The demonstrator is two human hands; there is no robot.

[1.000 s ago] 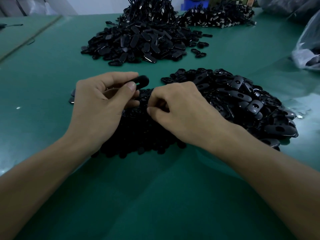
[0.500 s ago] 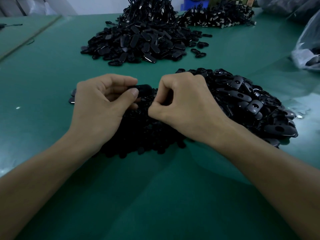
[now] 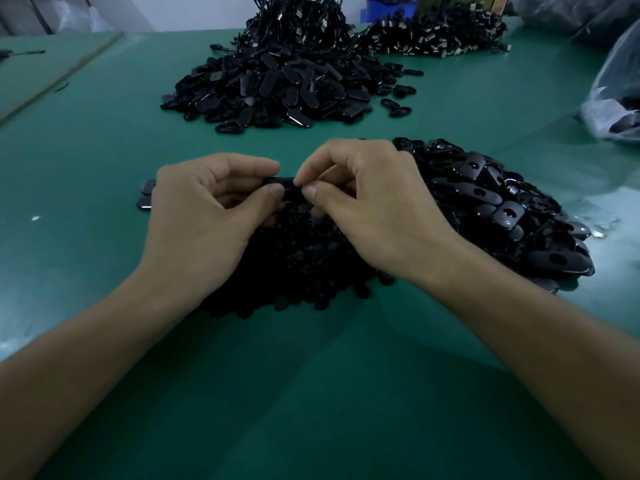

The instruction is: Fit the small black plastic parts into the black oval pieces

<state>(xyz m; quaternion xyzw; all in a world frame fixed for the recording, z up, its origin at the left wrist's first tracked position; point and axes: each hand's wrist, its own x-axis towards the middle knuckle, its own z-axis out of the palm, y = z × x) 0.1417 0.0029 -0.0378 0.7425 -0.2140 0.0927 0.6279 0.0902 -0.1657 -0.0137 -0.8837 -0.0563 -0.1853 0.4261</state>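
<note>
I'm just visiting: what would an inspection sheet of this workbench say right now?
Surface: green table mat, dimly lit.
Job's things: one oval piece held up between both hands; small parts pile beneath them; oval pieces pile at right; farther pile behind.
Clutter: clear plastic bag at right edge; two stray pieces left of the small parts pile.
Hands: left hand pinches the oval piece; right hand pinches its other end.
Cables: black cord heaps with metal ends at the back.
Surroundings: blue bin, pale wall.
</note>
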